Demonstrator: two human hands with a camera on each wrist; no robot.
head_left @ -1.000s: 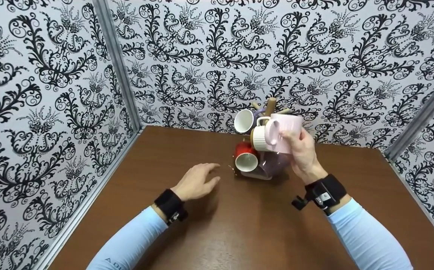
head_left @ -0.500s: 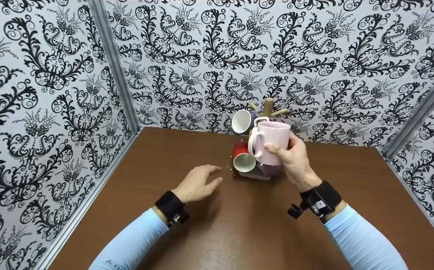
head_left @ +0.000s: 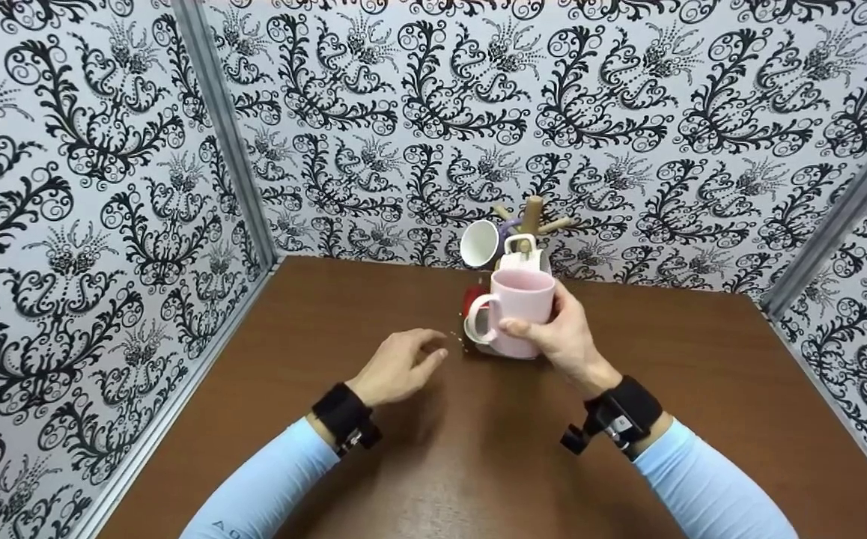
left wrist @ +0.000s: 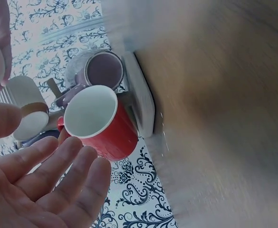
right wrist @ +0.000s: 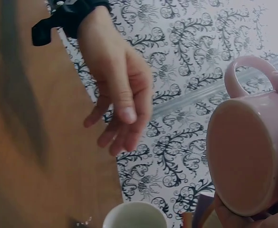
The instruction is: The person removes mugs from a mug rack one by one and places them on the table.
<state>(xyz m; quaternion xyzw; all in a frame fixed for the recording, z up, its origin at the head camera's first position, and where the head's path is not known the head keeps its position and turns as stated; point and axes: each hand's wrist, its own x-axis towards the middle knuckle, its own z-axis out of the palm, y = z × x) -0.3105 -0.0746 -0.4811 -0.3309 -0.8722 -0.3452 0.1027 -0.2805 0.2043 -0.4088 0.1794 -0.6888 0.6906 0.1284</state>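
A pink mug (head_left: 517,318) is gripped around its body by my right hand (head_left: 574,340), upright in front of the mug rack, its handle pointing left. The right wrist view shows the underside of the same pink mug (right wrist: 241,156). Left of it, my left hand (head_left: 396,367) hovers over the table with relaxed fingers and holds nothing. In the left wrist view a red mug (left wrist: 122,137) with a white inside hangs just beyond the left fingers (left wrist: 89,183), with a purple mug (left wrist: 104,70) behind it.
The wooden mug rack (head_left: 531,213) stands at the back of the brown table (head_left: 344,292). A white-lined mug (head_left: 480,244) hangs at its upper left, and a ribbed white mug (head_left: 519,260) is partly hidden by the pink one. Patterned walls (head_left: 373,150) stand behind and at the sides.
My right hand has come down and left with the pink mug, turning it from tilted to upright. The left hand has barely moved.
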